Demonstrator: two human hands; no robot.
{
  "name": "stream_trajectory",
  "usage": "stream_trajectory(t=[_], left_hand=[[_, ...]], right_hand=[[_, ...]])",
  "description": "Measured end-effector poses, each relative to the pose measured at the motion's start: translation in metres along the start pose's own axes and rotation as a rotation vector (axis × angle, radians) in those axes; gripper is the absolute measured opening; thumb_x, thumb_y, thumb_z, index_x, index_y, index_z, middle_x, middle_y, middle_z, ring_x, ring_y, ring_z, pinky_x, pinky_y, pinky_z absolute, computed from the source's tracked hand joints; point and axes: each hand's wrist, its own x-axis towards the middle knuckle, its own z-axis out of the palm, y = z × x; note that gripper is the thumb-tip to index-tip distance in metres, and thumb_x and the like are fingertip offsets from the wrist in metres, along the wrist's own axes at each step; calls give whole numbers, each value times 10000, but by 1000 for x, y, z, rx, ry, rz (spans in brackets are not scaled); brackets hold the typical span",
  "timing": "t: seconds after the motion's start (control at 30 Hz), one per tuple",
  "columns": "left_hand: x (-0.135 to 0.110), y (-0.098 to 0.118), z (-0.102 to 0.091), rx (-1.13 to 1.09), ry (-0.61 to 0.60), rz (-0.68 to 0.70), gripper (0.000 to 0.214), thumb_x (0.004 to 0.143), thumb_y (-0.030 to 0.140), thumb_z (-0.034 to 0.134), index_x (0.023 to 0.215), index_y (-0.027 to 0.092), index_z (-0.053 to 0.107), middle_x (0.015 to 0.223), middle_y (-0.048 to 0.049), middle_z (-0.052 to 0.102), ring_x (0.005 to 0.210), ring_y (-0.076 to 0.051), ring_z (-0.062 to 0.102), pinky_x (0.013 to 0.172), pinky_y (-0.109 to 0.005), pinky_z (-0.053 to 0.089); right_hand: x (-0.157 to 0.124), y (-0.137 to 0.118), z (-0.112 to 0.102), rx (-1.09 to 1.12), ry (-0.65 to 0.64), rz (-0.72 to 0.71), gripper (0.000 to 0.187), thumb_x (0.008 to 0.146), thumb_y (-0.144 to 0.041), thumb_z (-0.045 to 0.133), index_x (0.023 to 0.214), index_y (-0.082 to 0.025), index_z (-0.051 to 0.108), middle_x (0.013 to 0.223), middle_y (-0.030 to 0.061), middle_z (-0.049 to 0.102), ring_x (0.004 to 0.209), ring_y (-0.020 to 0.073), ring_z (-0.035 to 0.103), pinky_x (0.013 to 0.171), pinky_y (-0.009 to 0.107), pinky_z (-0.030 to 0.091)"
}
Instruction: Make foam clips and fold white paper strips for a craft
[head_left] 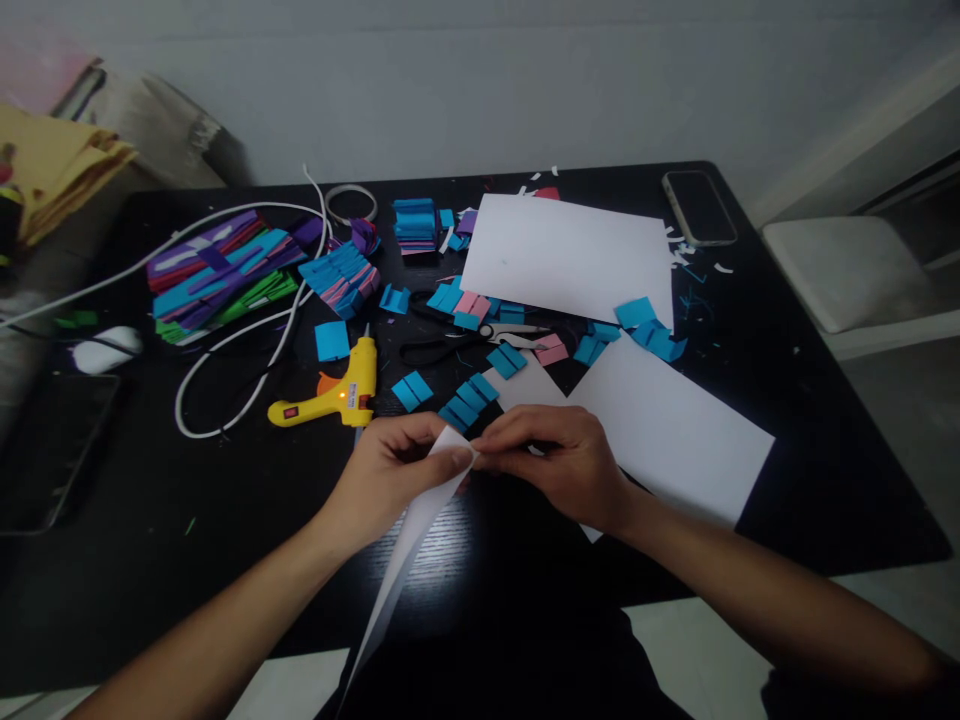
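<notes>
A sheet of white paper hangs down from my hands at the front of the black table, its long side slanting toward my lap. My left hand pinches its upper end between thumb and fingers. My right hand is closed at the same corner, thumb and forefinger pressed together on the paper's tip. Just beyond my left hand lies a yellow glue gun with a small orange light lit. Folded blue paper pieces lie right behind my fingertips, near black-handled scissors.
White sheets lie under and beside my right forearm, and another white sheet lies farther back. Stacks of coloured strips sit at left, with a white cable looping around. A phone rests at the back right, a white mouse at left.
</notes>
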Motion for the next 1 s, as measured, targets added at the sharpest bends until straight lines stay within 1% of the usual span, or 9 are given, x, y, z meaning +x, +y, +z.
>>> stream_trajectory(t=[0.1, 0.23, 0.3, 0.4, 0.57, 0.7, 0.87, 1.0], left_hand=[[1, -1, 0, 1, 9, 12, 209, 842, 270, 787, 679, 153, 730, 553, 40, 620, 447, -38, 458, 425, -136, 324], [2, -3, -2, 0, 24, 36, 201, 857, 273, 778, 703, 150, 740, 582, 29, 641, 468, -44, 482, 437, -140, 340], [2, -3, -2, 3, 25, 43, 204, 859, 272, 775, 700, 151, 738, 577, 31, 636, 464, -44, 474, 437, -143, 336], [3, -3, -1, 25, 15, 55, 207, 863, 264, 767, 692, 153, 733, 566, 34, 631, 463, -41, 464, 447, -144, 333], [2, -3, 0, 82, 4, 58, 194, 866, 283, 761, 717, 158, 747, 618, 20, 675, 507, -56, 509, 485, -157, 357], [1, -2, -3, 116, 53, 104, 240, 913, 326, 698, 745, 173, 774, 632, 19, 654, 554, -72, 506, 514, -176, 364], [2, -1, -3, 142, 85, 120, 288, 910, 345, 684, 696, 163, 750, 595, 26, 581, 554, -74, 458, 519, -188, 353], [4, -1, -2, 161, 137, 174, 219, 894, 332, 719, 754, 166, 752, 642, 22, 619, 586, -78, 506, 548, -177, 386]], right_hand=[[0, -1, 0, -13, 9, 36, 149, 825, -186, 863, 945, -272, 842, 910, 4, 818, 831, 146, 768, 769, 251, 622], [1, -4, -1, 21, 18, 186, 250, 774, -217, 901, 1007, -245, 814, 898, 5, 813, 793, 144, 763, 728, 238, 610], [2, -7, -1, 69, -5, 256, 209, 789, -239, 883, 973, -210, 789, 840, 10, 789, 738, 143, 743, 682, 244, 598], [3, -10, 1, 104, -60, 330, 140, 854, -283, 811, 900, -173, 738, 745, 11, 725, 666, 141, 692, 627, 261, 561], [3, -12, 4, 72, -95, 352, 152, 899, -295, 722, 835, -168, 669, 669, -3, 654, 608, 138, 632, 584, 272, 503], [3, -12, 4, 53, -75, 343, 141, 877, -293, 732, 829, -172, 679, 665, -11, 645, 590, 131, 612, 566, 267, 492], [5, -10, 3, 22, -70, 314, 116, 869, -265, 732, 804, -179, 692, 670, -17, 653, 593, 120, 605, 569, 258, 487], [6, -10, 1, 12, -72, 308, 106, 869, -257, 731, 809, -175, 699, 654, -25, 644, 572, 112, 593, 551, 249, 469]])
